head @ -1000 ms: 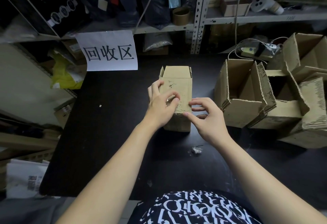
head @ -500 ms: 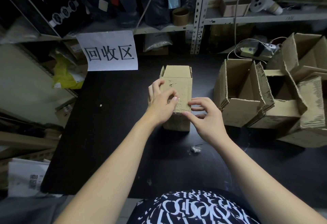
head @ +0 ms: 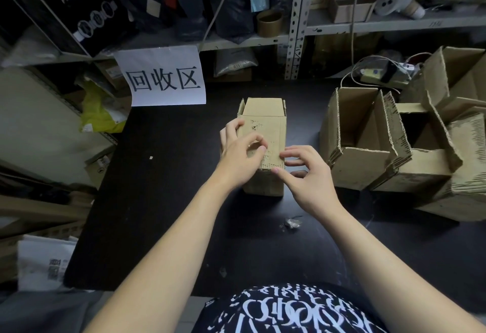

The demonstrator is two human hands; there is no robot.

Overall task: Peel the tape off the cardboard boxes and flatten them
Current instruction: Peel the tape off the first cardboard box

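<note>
Evidently the left hand [head: 240, 160] grips the small box [head: 268, 132] upright on the table [head: 163, 201] while the right hand [head: 309, 178], curled, picks at its near edge, pinching tape or not I cannot tell; thin tape may shred, or a tug tip the box

White paper sign [head: 165, 77] at the black table's [head: 163, 201] back edge — yellow bag [head: 98, 114] just left.

A: What's hidden?
B: The left hand [head: 242, 159] covers the near-left top of the cardboard box [head: 268, 130]; tape there can't be seen.
A: The right hand [head: 310, 182]?
B: Unclear whether it pinches anything (the open boxes [head: 420, 167] beside it run off the right edge).
</note>
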